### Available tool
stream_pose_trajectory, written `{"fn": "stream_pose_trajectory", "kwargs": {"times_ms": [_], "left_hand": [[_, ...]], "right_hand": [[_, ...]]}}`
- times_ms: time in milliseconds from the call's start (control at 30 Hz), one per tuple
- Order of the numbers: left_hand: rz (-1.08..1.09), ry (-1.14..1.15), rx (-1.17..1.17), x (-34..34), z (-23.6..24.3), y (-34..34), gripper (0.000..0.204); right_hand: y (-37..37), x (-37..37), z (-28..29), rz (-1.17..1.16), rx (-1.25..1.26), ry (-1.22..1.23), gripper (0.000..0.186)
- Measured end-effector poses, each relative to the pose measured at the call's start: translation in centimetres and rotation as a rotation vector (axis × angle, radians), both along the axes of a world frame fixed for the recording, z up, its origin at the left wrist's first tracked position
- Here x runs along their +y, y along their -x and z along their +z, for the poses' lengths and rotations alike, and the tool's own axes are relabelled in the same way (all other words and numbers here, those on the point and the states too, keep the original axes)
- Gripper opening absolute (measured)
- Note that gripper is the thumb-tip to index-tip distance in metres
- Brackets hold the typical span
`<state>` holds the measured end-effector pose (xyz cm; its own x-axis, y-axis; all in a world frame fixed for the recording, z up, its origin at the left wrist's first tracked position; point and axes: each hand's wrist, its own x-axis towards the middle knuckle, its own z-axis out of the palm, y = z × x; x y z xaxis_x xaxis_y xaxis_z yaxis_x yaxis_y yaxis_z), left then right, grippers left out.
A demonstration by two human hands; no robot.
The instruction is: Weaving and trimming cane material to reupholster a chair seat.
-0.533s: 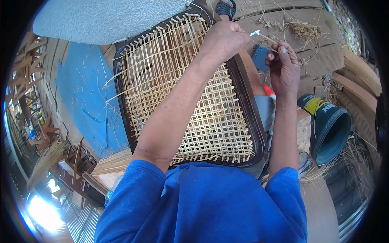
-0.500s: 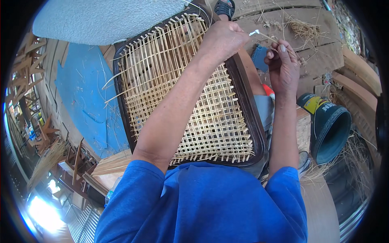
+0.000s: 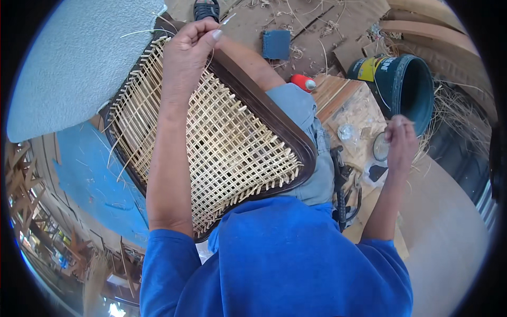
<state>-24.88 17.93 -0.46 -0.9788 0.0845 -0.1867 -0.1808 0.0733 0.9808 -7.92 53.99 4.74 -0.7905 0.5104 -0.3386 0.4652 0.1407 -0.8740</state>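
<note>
A dark brown chair frame (image 3: 253, 98) lies tilted across my lap, its opening filled with woven cane (image 3: 237, 142). The near part of the weave is a tight grid; toward the far left, strands run mostly one way. Above the frame's far edge, my left hand (image 3: 187, 58) is closed, pinching a thin cane strand with a whitish tip (image 3: 228, 19). Well to the right, by the mouth of a dark green bucket (image 3: 409, 87), my right hand (image 3: 402, 142) is closed around a thin, pale stick, slightly blurred and mostly hidden by the fingers.
A red bottle (image 3: 302, 82) and a wooden block (image 3: 354, 108) with a round clear lid (image 3: 347, 132) are right of my knee. Black-handled pliers (image 3: 340, 185) lie nearer me. A blue square pad (image 3: 276, 44) and cane scraps are beyond; a blue sheet (image 3: 97, 179) lies left.
My hands were close together at the strand's white tip; now they are far apart. My right hand has moved down and right toward the bucket. My view has shifted right.
</note>
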Motion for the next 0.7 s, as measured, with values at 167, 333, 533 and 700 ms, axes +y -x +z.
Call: {"fn": "stream_pose_trajectory", "kwargs": {"times_ms": [167, 333, 533, 700], "left_hand": [[0.050, 0.002, 0.037, -1.9, 0.2, -1.2, 0.016], [0.027, 0.191, -0.146, -3.8, 1.0, -2.7, 0.015], [0.049, 0.210, -0.080, -5.4, 0.2, -3.9, 0.016], [-0.070, 0.399, 0.016, -5.9, -0.2, -4.3, 0.013]], "right_hand": [[-4.0, -1.9, -2.5, 0.159, -0.233, -0.164, 0.014], [-5.9, -0.3, -4.9, 0.190, -0.366, -0.227, 0.016], [-5.6, -0.8, -4.5, 0.090, -0.350, -0.228, 0.029], [-5.7, -1.6, -3.7, 0.186, -0.374, -0.209, 0.030]]}}
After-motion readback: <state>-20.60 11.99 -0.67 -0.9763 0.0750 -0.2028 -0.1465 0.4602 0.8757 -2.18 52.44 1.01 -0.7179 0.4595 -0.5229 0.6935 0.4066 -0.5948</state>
